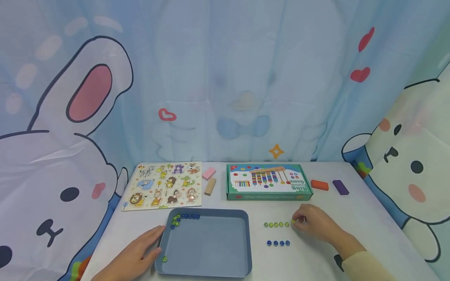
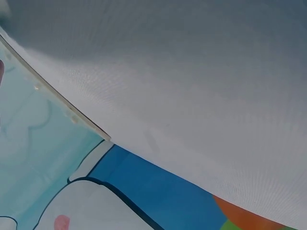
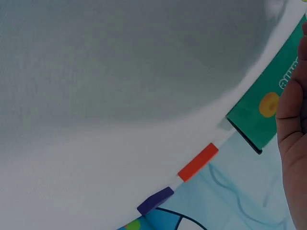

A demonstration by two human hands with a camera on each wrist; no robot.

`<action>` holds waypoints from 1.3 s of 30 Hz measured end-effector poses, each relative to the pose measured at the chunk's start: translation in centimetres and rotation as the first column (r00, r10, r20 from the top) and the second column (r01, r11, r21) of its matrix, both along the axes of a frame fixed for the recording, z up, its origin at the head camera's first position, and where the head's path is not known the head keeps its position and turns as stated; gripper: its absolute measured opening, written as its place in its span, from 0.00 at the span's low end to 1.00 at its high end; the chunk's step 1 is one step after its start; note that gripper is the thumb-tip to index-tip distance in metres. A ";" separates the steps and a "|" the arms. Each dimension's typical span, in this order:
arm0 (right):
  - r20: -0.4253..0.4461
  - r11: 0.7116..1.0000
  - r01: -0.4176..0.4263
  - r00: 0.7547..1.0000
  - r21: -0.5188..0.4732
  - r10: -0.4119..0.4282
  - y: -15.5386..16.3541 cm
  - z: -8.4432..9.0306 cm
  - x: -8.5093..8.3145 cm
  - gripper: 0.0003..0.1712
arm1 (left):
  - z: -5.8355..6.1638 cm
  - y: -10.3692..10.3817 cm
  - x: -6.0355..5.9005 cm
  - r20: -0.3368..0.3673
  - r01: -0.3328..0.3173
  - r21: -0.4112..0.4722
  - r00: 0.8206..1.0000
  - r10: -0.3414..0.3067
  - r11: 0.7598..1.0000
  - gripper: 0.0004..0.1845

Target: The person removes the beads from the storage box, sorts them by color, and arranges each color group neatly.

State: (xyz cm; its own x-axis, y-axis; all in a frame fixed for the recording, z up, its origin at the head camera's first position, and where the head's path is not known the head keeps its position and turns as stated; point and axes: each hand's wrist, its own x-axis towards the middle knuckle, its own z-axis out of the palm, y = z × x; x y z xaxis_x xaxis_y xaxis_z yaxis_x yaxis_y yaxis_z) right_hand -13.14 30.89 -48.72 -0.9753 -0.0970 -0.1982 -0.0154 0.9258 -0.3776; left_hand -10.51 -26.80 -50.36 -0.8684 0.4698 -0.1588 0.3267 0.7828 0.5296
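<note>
My right hand (image 1: 314, 222) pinches a yellow-green marble (image 1: 293, 221) at the right end of a row of several green marbles (image 1: 276, 224) on the white table. Nearer to me lies a row of several blue marbles (image 1: 279, 243). My left hand (image 1: 140, 253) rests against the left rim of a blue-grey tray (image 1: 211, 249), its fingers fairly straight. Inside the tray, blue marbles (image 1: 190, 216) and a few green ones (image 1: 177, 220) gather in the far left corner. One lone green marble (image 1: 164, 258) sits near the tray's front left corner. In the right wrist view, part of my right hand (image 3: 293, 120) shows at the edge.
Behind the tray lies a wooden animal puzzle board (image 1: 163, 185). A green game box (image 1: 269, 182) stands behind the marble rows. Between them lie a pink block (image 1: 209, 173) and a tan block (image 1: 210, 186). Orange (image 1: 319, 185) and purple (image 1: 340, 187) blocks lie right of the box.
</note>
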 end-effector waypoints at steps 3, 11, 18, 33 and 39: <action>-0.003 1.000 -0.012 1.000 0.004 0.012 0.2 -0.6 -0.2 0.09 | 0.0 0.0 0.0 0.001 0.000 0.008 1.000 0.000 1.000 0.38; 0.010 1.000 -0.007 1.000 0.017 0.007 0.2 -1.2 -0.1 0.09 | -0.3 -0.2 -0.1 -0.003 -0.002 -0.001 1.000 0.002 1.000 0.39; -0.023 1.000 -0.011 1.000 0.016 0.011 0.2 0.4 0.1 0.16 | -0.6 -0.1 -0.2 0.035 -0.021 -0.008 0.999 0.021 1.000 0.40; -0.290 0.971 -0.240 0.930 -0.017 0.225 -7.2 4.3 -2.8 0.15 | -0.4 0.0 -0.2 -0.042 -0.001 0.010 0.999 0.001 1.000 0.37; -0.326 0.921 -0.384 0.880 -0.062 0.345 -13.3 4.9 -4.1 0.14 | -0.4 -0.1 -0.1 -0.031 -0.014 0.006 0.999 0.014 1.000 0.37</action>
